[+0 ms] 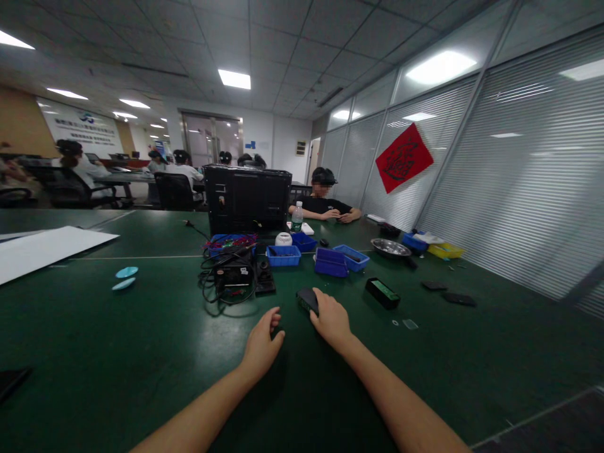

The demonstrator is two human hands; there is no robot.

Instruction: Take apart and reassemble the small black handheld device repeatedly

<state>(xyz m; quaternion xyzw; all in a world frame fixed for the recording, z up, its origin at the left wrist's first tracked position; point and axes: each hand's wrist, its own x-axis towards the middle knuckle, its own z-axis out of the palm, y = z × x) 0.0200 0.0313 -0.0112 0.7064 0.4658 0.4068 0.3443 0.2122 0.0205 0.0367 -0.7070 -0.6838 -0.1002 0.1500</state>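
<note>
My right hand (333, 319) grips a dark, flat-sided device (307, 300) by its right side, thumb at the near edge. A bit of green shows on its near face; its exact kind I cannot make out. To the left, my left hand (264, 340) is held over the green table, fingers half curled and thumb apart, with nothing in it. Right of my right hand lies a black open case (382, 293) with a green circuit board inside. A small clear plastic piece (410, 324) and a small ring (395, 323) lie near that case.
A black box with tangled cables (233, 274) sits left of centre. Beyond are blue bins (284, 256), a purple-blue bin (331, 262), a water bottle (297, 217), a large black monitor-like panel (248, 200) and a metal bowl (391, 248). A person (325, 201) sits across.
</note>
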